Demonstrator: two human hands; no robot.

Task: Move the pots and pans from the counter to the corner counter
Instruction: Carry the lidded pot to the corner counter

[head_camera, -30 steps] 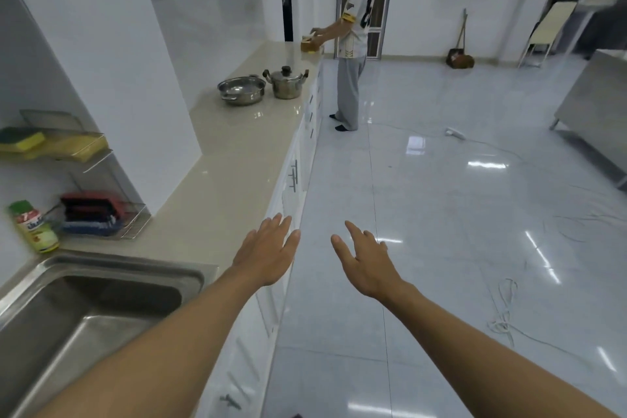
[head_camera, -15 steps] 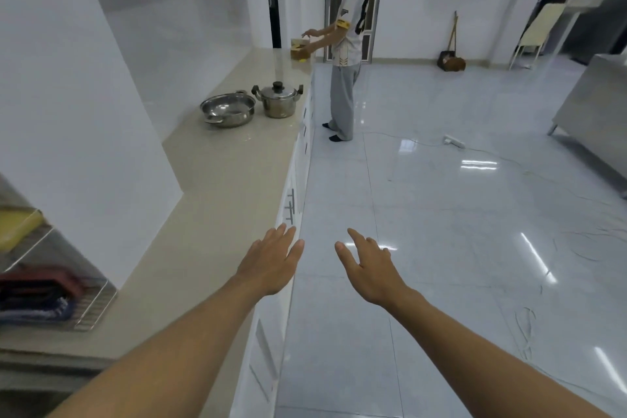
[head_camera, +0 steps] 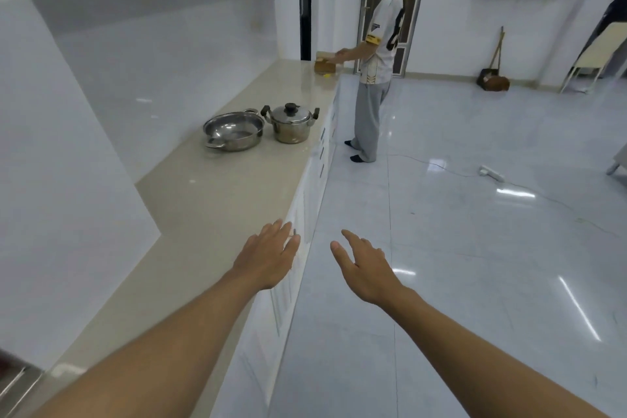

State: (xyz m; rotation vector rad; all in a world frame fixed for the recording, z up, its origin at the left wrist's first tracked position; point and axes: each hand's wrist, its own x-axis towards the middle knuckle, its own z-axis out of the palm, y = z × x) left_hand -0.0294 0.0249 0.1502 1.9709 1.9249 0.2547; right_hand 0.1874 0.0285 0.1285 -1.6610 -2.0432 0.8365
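Far beyond the fingers, a second person point(head_camera: 375, 71) stands by a wooden box point(head_camera: 325, 65). A broom point(head_camera: 494, 76) leans on the far wall near a chair point(head_camera: 594, 58). A power strip point(head_camera: 492, 172) lies on the floor off to the right.

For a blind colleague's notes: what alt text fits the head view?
Two empty hands, left and right, reach along a beige counter toward an open pan beside a lidded pot; another person stands beyond.

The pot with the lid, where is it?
The pot with the lid sits on the counter ahead, near its front edge, just right of the open pan and well beyond both empty hands.
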